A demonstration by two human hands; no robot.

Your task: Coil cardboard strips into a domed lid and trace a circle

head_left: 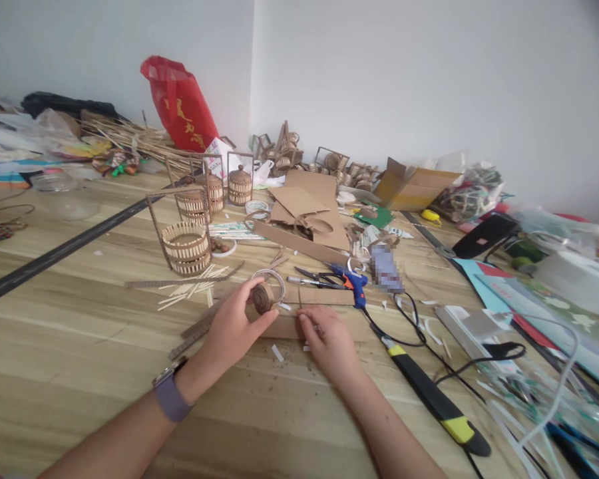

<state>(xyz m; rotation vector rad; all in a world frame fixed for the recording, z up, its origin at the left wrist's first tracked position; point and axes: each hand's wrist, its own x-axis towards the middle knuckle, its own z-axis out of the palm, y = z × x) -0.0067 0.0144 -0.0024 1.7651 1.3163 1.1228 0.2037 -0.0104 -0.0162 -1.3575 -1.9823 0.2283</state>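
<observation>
My left hand [234,326], a watch on its wrist, pinches a small rolled coil of brown corrugated cardboard [262,299], holding it on edge over the wooden table [80,346]. A flat cardboard strip [284,327] runs out from the coil to the right. My right hand [329,339] lies on that strip with its fingers bent, pressing the strip down against the table. A roll of clear tape [274,279] sits just behind the coil.
A blue glue gun [352,279] and scissors [314,276] lie right behind the hands. A black and yellow knife [434,399] lies at right among cables. Small slatted cardboard baskets [186,247], loose sticks [190,289] and cardboard sheets [304,206] stand further back.
</observation>
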